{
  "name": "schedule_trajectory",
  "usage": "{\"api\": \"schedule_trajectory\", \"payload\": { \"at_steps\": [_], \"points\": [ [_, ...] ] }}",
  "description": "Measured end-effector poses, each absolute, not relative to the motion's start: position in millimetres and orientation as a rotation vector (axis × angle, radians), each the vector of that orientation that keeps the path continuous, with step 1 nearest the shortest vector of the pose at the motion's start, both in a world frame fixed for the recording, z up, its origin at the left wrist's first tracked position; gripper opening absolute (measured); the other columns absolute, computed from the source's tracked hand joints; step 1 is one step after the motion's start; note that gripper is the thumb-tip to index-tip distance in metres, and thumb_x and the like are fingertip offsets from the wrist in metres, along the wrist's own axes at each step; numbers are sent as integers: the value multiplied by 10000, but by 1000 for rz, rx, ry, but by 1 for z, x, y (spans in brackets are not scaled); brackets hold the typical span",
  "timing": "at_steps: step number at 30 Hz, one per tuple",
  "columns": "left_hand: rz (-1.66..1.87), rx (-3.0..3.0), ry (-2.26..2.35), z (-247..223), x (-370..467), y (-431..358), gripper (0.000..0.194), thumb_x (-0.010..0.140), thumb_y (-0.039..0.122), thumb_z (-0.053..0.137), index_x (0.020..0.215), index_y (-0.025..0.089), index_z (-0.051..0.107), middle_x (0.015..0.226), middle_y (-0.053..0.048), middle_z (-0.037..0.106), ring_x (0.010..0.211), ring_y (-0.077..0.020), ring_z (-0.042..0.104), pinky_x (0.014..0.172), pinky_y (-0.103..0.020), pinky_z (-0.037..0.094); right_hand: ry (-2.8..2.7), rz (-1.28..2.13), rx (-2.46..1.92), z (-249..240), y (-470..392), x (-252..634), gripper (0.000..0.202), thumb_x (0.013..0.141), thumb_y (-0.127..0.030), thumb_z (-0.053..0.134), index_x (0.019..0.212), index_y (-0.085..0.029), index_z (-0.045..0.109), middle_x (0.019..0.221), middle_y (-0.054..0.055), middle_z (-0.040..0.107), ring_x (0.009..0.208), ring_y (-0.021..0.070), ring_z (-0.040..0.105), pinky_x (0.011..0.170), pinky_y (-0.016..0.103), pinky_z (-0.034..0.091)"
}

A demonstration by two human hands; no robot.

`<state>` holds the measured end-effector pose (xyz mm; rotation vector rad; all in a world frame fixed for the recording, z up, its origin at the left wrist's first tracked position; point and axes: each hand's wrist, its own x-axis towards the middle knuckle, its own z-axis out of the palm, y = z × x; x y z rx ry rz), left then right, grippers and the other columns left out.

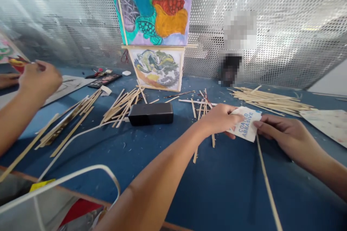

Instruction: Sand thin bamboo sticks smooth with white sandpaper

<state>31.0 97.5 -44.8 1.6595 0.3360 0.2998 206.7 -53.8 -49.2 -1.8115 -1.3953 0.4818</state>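
We observe a blue bench (162, 151) with pale specks and shavings scattered on its top, set against a perforated metal wall (287, 18). Above the bench, near its right part, the left hand (219, 117) is closed on a folded piece of sandpaper (244, 127), printed side up. The right hand (288, 133) is nearly closed, pinching the sandpaper's right edge between thumb and fingers. A thin stick (264, 173) runs from that edge down past the lower frame limit; we cannot tell whether the right hand also grips it. Beneath the left hand lie loose sticks (199, 135); a larger stack (267, 99) lies near the wall at right. At centre we note a black case (150, 113), just beside a fanned pile (120, 106). Behind it a small painting (159, 68) leans at the wall, with a large, colourful painting (151, 11) directly above. At far left, a co-worker's hand (40, 79) is raised over a sheet (72, 86). Part of the wall side is pixelated. At lower left, a white tube frame (67, 176) stands before the bench edge.
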Motion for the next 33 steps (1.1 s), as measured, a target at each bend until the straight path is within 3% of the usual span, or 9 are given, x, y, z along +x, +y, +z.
{"api": "schedule_trajectory", "payload": {
  "at_steps": [4, 10, 14, 19, 22, 27, 30, 33],
  "points": [
    [235, 1647, 266, -45, 29, 102, 148, 865, 315, 683, 934, 186, 663, 881, -70, 682, 793, -198, 683, 553, -266, 570, -1438, 506, -1809, -51, -54, 205, 438, 942, -623, 642, 754, -228, 646, 675, 8, 564, 657, 181, 482, 621, 316, 371],
    [232, 1750, 226, -38, 26, 96, 137, 891, 290, 699, 839, 186, 628, 820, -53, 678, 691, -167, 656, 537, -260, 497, -1498, 525, -1847, -50, -57, 203, 398, 906, -623, 684, 979, -235, 731, 826, 24, 696, 791, 234, 601, 670, 308, 443],
    [279, 1840, 202, -36, 26, 97, 210, 908, 301, 704, 755, 197, 606, 708, -19, 636, 625, -143, 610, 536, -258, 420, -1515, 594, -1826, -46, -58, 200, 412, 901, -629, 695, 865, -218, 686, 728, 8, 627, 678, 184, 523, 594, 289, 385],
    [333, 1848, 202, -38, 26, 106, 133, 919, 327, 675, 888, 198, 668, 870, -42, 702, 733, -164, 665, 636, -279, 464, -1491, 521, -1735, -36, -57, 197, 567, 956, -686, 577, 643, -215, 549, 622, -5, 465, 592, 152, 422, 553, 301, 311],
    [368, 1853, 217, -39, 25, 109, 125, 897, 318, 696, 895, 194, 679, 880, -41, 707, 755, -165, 657, 662, -284, 450, -1517, 523, -1726, -35, -57, 198, 552, 986, -673, 539, 676, -218, 588, 636, 3, 502, 609, 158, 448, 588, 310, 339],
    [375, 1860, 209, -36, 24, 102, 188, 839, 307, 755, 734, 195, 646, 716, 0, 621, 676, -140, 565, 593, -268, 344, -1468, 600, -1730, -43, -55, 201, 415, 901, -652, 695, 893, -237, 674, 682, -14, 553, 639, 166, 473, 608, 303, 350],
    [372, 1815, 213, -36, 26, 96, 134, 821, 229, 720, 732, 200, 623, 741, -3, 633, 722, -145, 581, 609, -256, 362, -1442, 582, -1771, -45, -55, 202, 452, 865, -662, 734, 796, -222, 655, 649, -28, 486, 618, 145, 411, 583, 293, 302],
    [353, 1716, 231, -39, 29, 92, 53, 823, 229, 696, 847, 203, 657, 901, -33, 708, 837, -168, 650, 695, -259, 450, -1349, 565, -1781, -46, -55, 201, 514, 849, -674, 747, 693, -207, 599, 622, -28, 455, 598, 132, 380, 556, 289, 276]
  ]
}}
